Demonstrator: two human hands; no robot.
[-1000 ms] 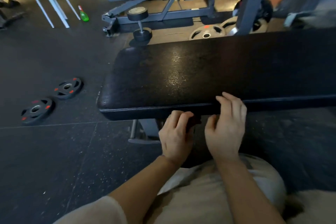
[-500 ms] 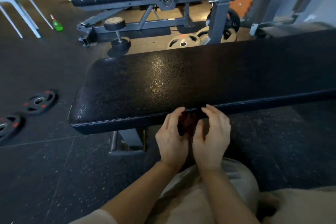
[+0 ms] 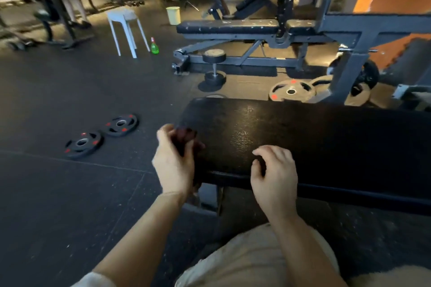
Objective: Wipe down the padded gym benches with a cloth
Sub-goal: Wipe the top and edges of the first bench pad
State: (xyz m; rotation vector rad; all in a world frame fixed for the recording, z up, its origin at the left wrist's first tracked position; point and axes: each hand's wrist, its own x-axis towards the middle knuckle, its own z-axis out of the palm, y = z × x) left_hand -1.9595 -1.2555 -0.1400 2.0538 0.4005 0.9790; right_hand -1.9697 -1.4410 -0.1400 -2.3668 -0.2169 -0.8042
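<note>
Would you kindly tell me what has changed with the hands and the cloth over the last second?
The left hand moved left to the end of the near bench, gripping the dark cloth. The right hand moved up onto the pad, fingers curled. The bench stayed put.

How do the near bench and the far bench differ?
The near bench has a smooth, shiny black pad, while the far bench looks scuffed, with pale marks. The left hand holding a dark cloth and the right hand are on the near bench; nothing touches the far bench. The far bench shows its metal frame; the near bench mostly hides its own. Both are black, padded and flat.
</note>
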